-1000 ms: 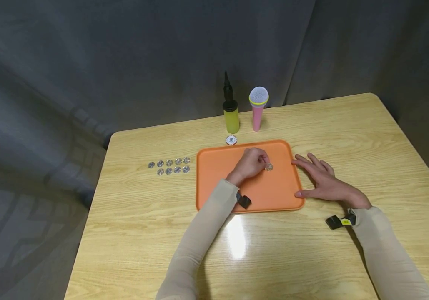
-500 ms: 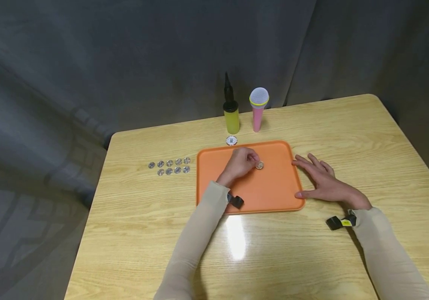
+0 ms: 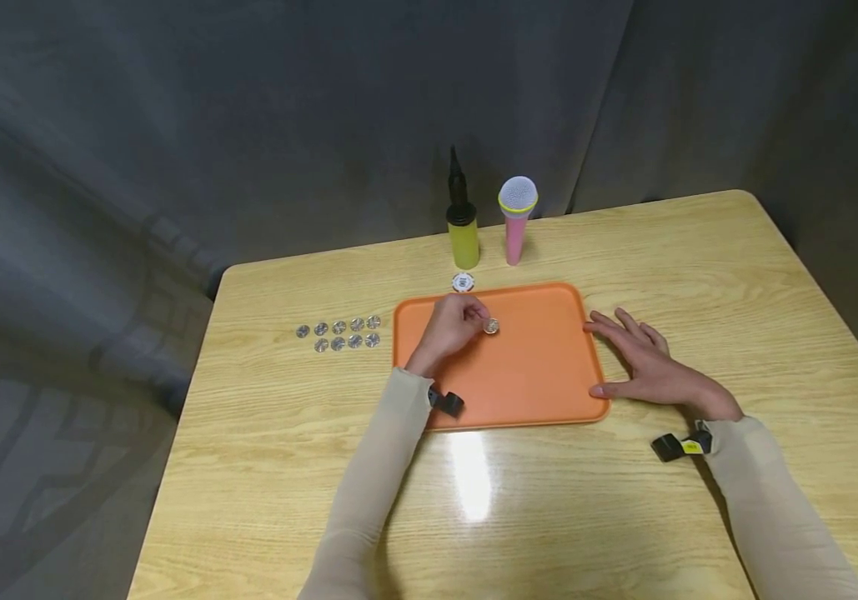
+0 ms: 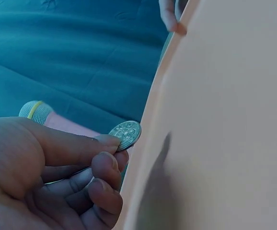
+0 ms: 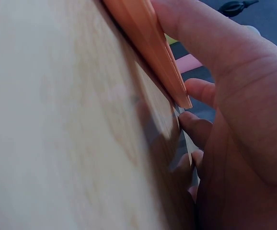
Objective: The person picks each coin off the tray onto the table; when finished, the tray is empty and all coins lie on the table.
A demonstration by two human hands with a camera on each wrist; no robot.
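Observation:
Between thumb and fingertips my left hand [image 3: 449,325] pinches a silvery coin [image 3: 491,326] over the left half of the orange tray [image 3: 526,367]. In the left wrist view the coin [image 4: 127,134] shows an embossed face, and its edge sticks out past the thumb. My right hand [image 3: 642,362] spreads its thumb and index finger along the tray's right rim. Its other fingers are spread beyond the rim, and the right wrist view shows the thumb against the tray's side [image 5: 148,43]. To the left of the tray, several similar coins [image 3: 338,327] lie in two rows on the table.
Behind the tray a yellow hand pump [image 3: 464,237] with a black nozzle stands upright, beside a pink toy microphone [image 3: 515,225]. A white poker chip [image 3: 463,282] lies just past the tray's back rim. The wooden table [image 3: 263,467] ends at a dark curtain [image 3: 308,125].
My left hand has moved left across the tray, carrying the coin with it. The right hand stays at the tray's right rim.

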